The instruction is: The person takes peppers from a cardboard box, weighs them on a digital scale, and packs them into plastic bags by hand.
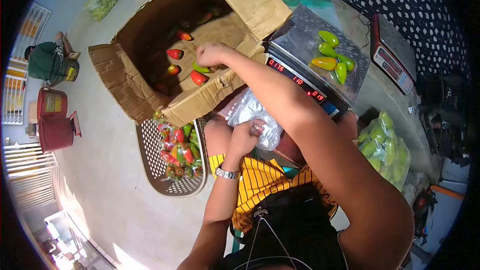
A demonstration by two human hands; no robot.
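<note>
My right hand (212,55) reaches into an open cardboard box (200,105), its fingers closed on a green pepper (201,68). Near it in the box lie several red peppers (198,77). My left hand (245,136), with a watch on the wrist, is closed on clear plastic bags (257,120) at my lap. Right of the box, a digital scale (300,30) bears several green peppers (328,38) and a yellow-orange one (324,63); its red display is lit.
Left of my lap, a perforated basket (150,160) holds bagged red and green peppers. A bag of green produce (385,150) sits at right, below a second scale (392,60). A person (47,60) is at far left beside red containers (55,132).
</note>
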